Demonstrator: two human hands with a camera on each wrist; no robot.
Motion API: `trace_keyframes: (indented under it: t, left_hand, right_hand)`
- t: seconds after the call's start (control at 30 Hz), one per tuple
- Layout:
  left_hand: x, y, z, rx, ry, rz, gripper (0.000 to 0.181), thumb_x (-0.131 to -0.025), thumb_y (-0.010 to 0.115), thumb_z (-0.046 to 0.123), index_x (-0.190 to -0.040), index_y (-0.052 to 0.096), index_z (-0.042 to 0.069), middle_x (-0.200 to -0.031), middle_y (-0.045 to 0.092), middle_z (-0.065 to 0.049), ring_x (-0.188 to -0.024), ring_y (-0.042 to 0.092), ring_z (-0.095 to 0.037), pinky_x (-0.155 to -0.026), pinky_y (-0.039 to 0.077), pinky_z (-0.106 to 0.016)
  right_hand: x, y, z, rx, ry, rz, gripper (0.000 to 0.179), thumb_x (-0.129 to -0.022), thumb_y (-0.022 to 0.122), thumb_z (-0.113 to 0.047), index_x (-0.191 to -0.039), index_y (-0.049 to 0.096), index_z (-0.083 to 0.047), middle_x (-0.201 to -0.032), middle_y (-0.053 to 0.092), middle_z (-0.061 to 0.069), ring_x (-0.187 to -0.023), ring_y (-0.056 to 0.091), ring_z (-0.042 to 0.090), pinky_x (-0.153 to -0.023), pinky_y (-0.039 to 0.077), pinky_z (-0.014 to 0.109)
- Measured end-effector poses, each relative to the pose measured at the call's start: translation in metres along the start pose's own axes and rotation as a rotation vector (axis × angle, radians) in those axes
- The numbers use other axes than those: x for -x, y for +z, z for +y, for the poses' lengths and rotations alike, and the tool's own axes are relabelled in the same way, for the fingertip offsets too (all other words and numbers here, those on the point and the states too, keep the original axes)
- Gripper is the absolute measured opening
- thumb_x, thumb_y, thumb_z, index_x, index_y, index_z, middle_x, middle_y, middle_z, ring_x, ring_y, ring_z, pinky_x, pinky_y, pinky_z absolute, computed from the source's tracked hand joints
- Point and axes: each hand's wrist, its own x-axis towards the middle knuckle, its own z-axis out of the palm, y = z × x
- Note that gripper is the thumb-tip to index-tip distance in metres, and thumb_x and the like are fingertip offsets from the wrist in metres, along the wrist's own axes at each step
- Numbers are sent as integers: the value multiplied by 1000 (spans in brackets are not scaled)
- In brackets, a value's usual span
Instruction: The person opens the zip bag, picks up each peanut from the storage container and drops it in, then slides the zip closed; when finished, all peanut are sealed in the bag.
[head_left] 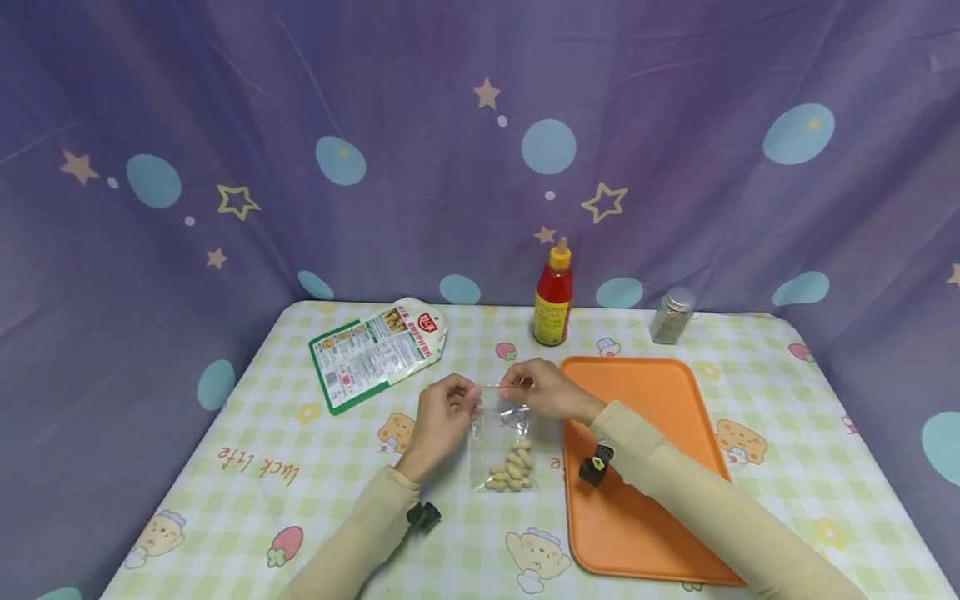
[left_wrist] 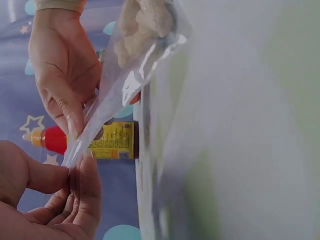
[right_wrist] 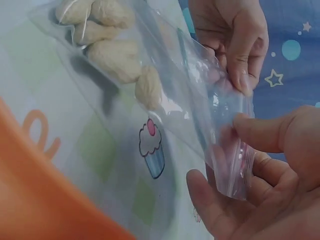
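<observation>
A clear zip-top plastic bag (head_left: pixel 486 442) hangs between both hands with its mouth edge uppermost. Several tan peanuts in their shells (head_left: pixel 516 468) lie gathered in its lower part. My left hand (head_left: pixel 442 419) pinches the top edge at its left corner between thumb and fingers. On the right side of that same edge, my right hand (head_left: pixel 549 388) grips the plastic, thumb in front and fingers behind in the right wrist view. The bag's zip strip (right_wrist: pixel 235 172) runs between the two hands there. In the left wrist view both thumbs sit close together on the edge.
An orange tray (head_left: pixel 637 533) lies to the right, under my right forearm. Behind stand a red sauce bottle (head_left: pixel 553 304) with a yellow cap and a small spice jar (head_left: pixel 672 317). A green-and-white food packet (head_left: pixel 375 354) lies back left. A purple curtain (head_left: pixel 420 125) closes the back.
</observation>
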Motion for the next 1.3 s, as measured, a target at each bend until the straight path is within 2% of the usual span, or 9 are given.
trace_keyframes:
  t: [0.23,0.47,0.67,0.9,1.03,1.2,1.3]
  left_hand:
    - [2,-2,-3,-3,-18,7,9,-99,67,2,-91,70,-1,-79,74,-16,-68,72,-23,-58,55,-20]
    - [2,-2,-3,-8,-40,32,8,-98,67,0,-90,71,-2,-78,74,-17,-66,70,-20,-58,53,-18]
    - [3,-2,-2,8,-56,19,8,-99,66,1,-92,70,-1,-79,73,-18,-68,70,-19,-59,53,-18]
    - [3,-2,-2,-4,-67,20,9,-100,66,3,-93,70,-2,-80,73,-19,-68,71,-24,-57,51,-18]
    - [3,-4,-3,-12,-75,6,9,-100,66,4,-96,71,-3,-81,74,-20,-68,72,-23,-57,52,-19]
    - [1,-7,-3,-35,-97,-20,11,-101,67,6,-99,72,-3,-86,76,-20,-69,74,-21,-59,56,-21]
    - [-1,-6,-3,-67,-108,-26,11,-100,68,7,-100,73,-2,-90,76,-18,-71,74,-19,-61,56,-21]
  right_hand:
    - [6,-3,4,24,30,-24,10,-100,69,-16,-97,76,-9,-94,73,2,-89,60,13,-88,51,32]
    - [15,-11,13,5,48,-31,13,-100,69,-15,-97,75,-4,-91,70,4,-84,56,14,-74,47,27]
    - [22,-18,17,-10,58,-29,14,-100,68,-15,-99,75,-3,-90,71,6,-82,57,14,-72,48,27]
    - [27,-22,17,-44,85,-35,16,-101,67,-14,-101,74,-1,-90,71,10,-78,61,16,-68,50,28]
    - [27,-20,17,-94,108,-19,15,-101,67,-12,-103,74,1,-89,72,13,-75,65,18,-67,52,28]
    - [25,-16,19,-139,142,60,12,-100,67,-8,-105,74,0,-91,74,14,-77,70,19,-71,58,29]
    - [24,-14,20,-136,153,86,16,-99,67,-7,-111,74,2,-94,75,14,-78,73,19,-72,60,30]
